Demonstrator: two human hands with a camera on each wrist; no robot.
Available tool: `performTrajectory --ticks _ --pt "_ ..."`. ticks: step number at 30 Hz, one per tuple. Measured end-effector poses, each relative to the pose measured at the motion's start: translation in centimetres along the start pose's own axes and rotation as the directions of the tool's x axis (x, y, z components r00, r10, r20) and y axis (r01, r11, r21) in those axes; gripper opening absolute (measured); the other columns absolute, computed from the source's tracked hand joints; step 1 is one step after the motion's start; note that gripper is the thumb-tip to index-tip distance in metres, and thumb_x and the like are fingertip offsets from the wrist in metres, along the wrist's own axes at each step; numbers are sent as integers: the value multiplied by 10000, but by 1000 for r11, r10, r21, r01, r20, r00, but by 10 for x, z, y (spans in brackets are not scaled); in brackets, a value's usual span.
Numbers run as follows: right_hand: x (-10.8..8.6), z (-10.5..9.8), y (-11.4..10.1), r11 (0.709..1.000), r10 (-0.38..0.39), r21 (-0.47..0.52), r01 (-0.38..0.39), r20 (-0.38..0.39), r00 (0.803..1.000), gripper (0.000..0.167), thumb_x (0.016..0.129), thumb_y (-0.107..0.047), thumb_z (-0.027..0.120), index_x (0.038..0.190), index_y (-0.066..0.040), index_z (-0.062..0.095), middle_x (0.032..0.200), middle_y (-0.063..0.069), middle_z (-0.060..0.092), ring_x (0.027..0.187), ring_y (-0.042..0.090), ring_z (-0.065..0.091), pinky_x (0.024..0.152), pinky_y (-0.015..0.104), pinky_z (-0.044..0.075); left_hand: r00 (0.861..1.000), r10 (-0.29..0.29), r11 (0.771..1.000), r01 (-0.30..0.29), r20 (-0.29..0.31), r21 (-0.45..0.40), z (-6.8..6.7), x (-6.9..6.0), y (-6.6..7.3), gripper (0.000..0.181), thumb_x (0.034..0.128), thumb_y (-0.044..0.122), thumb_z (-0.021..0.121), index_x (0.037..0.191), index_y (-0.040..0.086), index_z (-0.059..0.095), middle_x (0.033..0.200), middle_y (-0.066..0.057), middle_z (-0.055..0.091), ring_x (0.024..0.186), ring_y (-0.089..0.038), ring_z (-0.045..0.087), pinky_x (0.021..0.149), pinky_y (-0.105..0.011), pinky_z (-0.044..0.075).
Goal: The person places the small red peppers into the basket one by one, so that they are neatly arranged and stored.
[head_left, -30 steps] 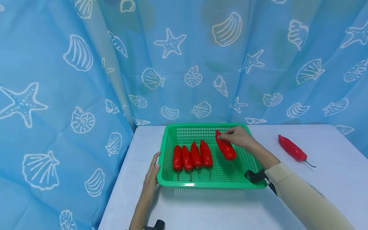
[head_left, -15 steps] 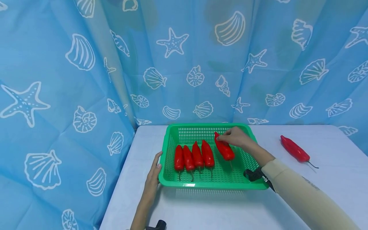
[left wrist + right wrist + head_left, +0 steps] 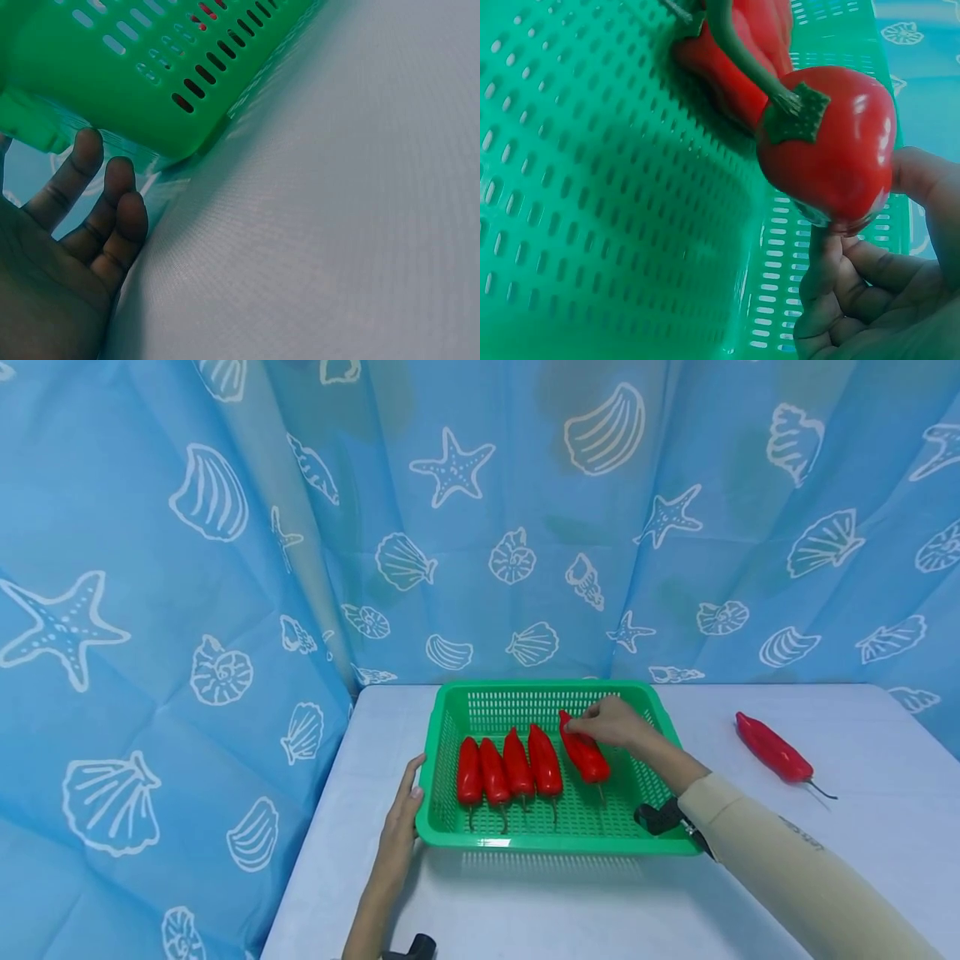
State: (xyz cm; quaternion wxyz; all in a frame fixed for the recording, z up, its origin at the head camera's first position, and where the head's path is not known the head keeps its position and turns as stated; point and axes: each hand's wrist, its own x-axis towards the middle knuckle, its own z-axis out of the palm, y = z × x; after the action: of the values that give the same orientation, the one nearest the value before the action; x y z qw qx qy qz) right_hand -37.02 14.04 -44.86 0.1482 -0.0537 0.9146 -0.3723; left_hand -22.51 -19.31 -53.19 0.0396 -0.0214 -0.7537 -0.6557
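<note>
A long red pepper (image 3: 588, 762) with a green stem hangs inside the green basket (image 3: 555, 843). My right hand (image 3: 617, 722) pinches it near its pointed upper end. In the right wrist view, the thumb and fingers lie on either side of this pepper (image 3: 840, 142). Several more red peppers (image 3: 495, 772) lie side by side in the left half of the basket, stems toward me. My left hand (image 3: 397, 827) touches the basket's left side near the front corner. Its fingers (image 3: 120, 180) look loosely extended beside the basket wall in the left wrist view.
Another red pepper (image 3: 776, 749) lies on the white table (image 3: 540, 918) to the right of the basket. Behind and along the left hangs a blue curtain (image 3: 465, 568) with white shell and starfish prints.
My right hand has lowered the held pepper slightly and brought it a little nearer the row. The left hand stays at the basket's side. The head view has shifted a little.
</note>
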Motion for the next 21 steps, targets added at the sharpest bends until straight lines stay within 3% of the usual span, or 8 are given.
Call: performTrajectory --ticks 3,6,21 --pt "0 2 1 1000 -3 0 3 3 1000 357 906 -329 693 629 -126 597 561 -46 407 558 135 337 533 301 318 1000 1 1000 -1 -3 3 0 1 0 471 1067 510 308 1533 443 325 1497 -1 419 1057 -244 581 863 -396 472" --pt "0 5 2 1000 -12 -2 12 6 1000 415 907 -315 692 572 -143 515 536 -42 385 538 132 313 528 298 299 1000 3 1000 -3 -2 6 0 1 0 475 1068 503 305 1536 427 329 1495 -15 425 1072 -240 577 879 -394 467" --pt "4 12 9 1000 11 -14 -10 28 1000 464 906 -288 706 529 -153 471 516 -48 331 511 121 251 506 284 255 1000 8 1000 -8 1 16 0 0 3 481 1069 485 327 1542 398 336 1541 -6 377 1205 -254 499 954 -423 418"
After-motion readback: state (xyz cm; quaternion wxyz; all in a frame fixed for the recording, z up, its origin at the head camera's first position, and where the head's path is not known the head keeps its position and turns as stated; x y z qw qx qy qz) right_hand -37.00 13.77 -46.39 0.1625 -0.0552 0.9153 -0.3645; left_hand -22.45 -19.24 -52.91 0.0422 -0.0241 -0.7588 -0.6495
